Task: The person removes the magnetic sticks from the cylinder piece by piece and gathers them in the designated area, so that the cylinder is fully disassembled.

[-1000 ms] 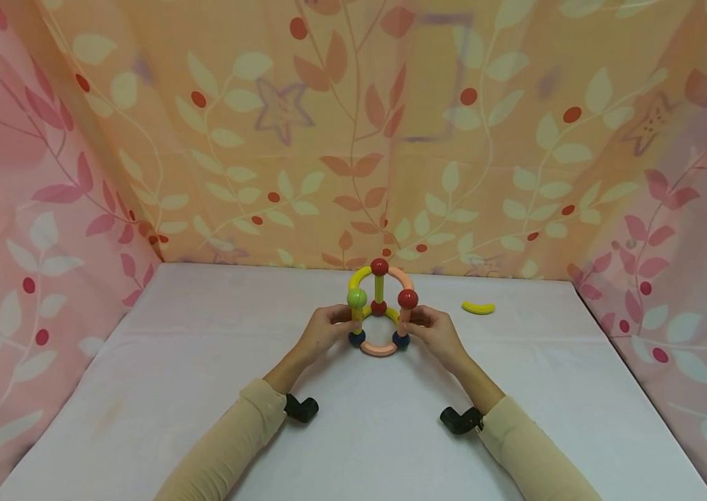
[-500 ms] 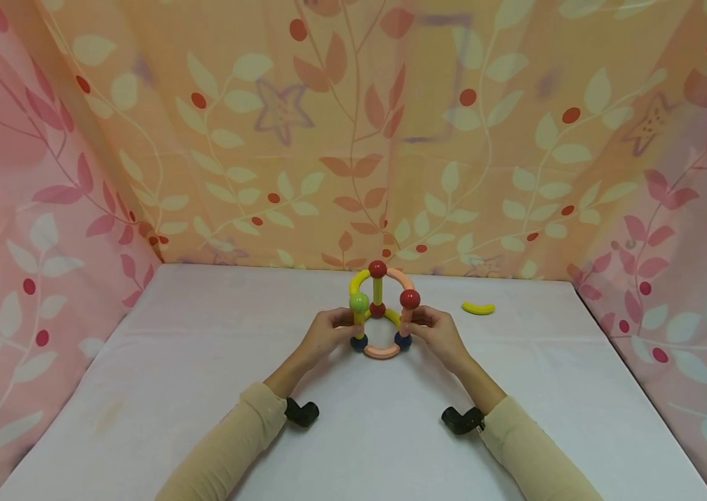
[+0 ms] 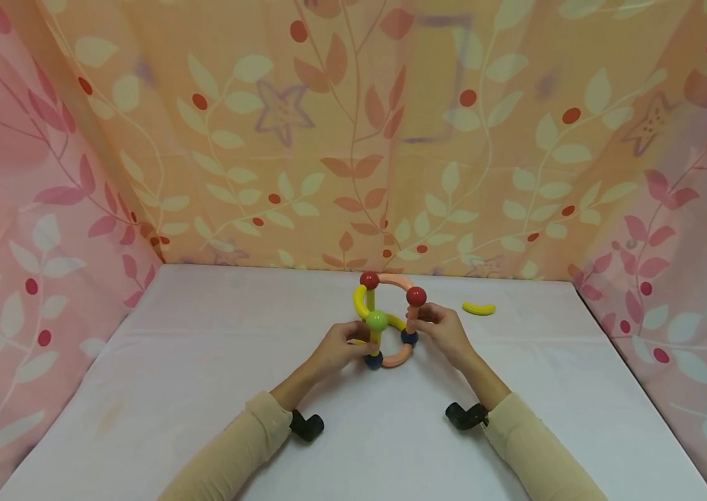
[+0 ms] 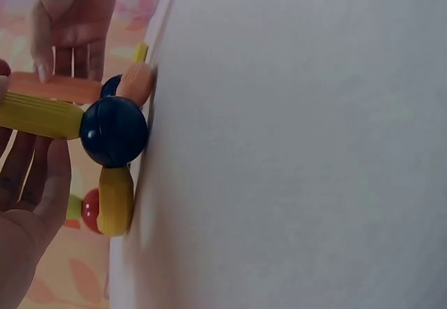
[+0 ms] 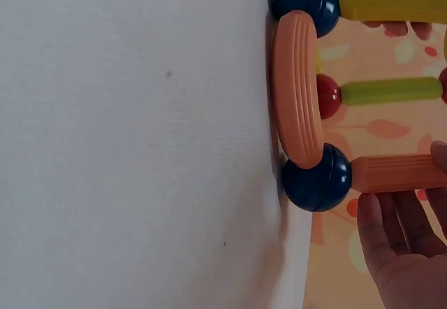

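A frame of magnetic balls and rods (image 3: 398,356) stands on the white table between my hands. My left hand (image 3: 337,351) pinches its yellow upright rod (image 4: 42,115), which runs from a green ball (image 3: 376,321) on top to a blue ball (image 4: 115,131) at the table. On the other side, my right hand (image 3: 444,332) holds the orange upright rod (image 5: 398,173) under a red ball (image 3: 416,296). A curved orange rod (image 5: 298,89) joins the two blue bottom balls. The rear upright is a green rod (image 5: 391,91). At the top, no curved rod spans the green ball and right red ball.
A loose curved yellow rod (image 3: 479,308) lies on the table (image 3: 203,348) to the right of the frame. Patterned cloth (image 3: 353,139) rises behind the table and along both sides. A black wrist camera (image 3: 307,426) sits at each sleeve cuff.
The frame has turned counterclockwise seen from above: its green-ball corner came nearer and rightward, its rear red ball went left. My left hand moved nearer and right with it; both hands keep their grip.
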`<state>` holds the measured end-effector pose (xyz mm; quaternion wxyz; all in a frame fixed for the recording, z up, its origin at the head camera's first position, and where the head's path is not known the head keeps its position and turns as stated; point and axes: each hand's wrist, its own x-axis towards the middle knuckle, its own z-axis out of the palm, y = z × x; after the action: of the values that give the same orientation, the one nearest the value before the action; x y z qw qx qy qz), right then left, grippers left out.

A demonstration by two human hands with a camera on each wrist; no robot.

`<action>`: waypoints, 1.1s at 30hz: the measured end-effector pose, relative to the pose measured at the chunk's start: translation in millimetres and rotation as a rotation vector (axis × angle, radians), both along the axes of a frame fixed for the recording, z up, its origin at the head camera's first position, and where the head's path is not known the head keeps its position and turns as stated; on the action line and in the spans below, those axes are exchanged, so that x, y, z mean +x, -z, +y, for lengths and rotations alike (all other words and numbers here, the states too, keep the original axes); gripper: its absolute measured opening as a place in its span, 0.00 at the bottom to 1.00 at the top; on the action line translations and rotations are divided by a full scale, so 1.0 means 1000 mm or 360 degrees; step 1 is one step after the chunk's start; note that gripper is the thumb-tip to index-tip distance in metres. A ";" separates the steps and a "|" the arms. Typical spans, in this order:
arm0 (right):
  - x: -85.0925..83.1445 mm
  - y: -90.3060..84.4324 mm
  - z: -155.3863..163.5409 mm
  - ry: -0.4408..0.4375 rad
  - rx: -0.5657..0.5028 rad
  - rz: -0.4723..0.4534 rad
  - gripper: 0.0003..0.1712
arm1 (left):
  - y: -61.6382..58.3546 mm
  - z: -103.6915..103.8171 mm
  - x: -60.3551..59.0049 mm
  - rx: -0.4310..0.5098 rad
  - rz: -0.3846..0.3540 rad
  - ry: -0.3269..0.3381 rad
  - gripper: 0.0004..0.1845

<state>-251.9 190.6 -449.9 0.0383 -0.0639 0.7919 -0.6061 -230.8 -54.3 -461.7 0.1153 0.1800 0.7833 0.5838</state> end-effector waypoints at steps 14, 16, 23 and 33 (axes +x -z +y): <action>0.003 -0.001 0.004 -0.0012 0.0091 0.0027 0.20 | -0.001 0.012 0.014 -0.0075 0.0069 0.0099 0.15; 0.004 -0.003 0.004 0.0002 0.0120 0.0059 0.18 | -0.001 0.012 0.014 -0.0073 0.0072 0.0092 0.15; 0.015 -0.012 0.009 0.0098 0.0239 0.0153 0.20 | -0.003 0.011 0.017 -0.0042 0.0099 0.0104 0.16; 0.045 -0.032 0.016 0.0180 0.0290 0.0364 0.18 | -0.010 -0.011 0.018 0.0111 -0.0007 0.0018 0.20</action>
<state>-207.3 207.0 -417.5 -0.0806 -0.0840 0.8452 -0.5217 -213.1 -65.0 -452.1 0.1140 0.1868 0.7612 0.6105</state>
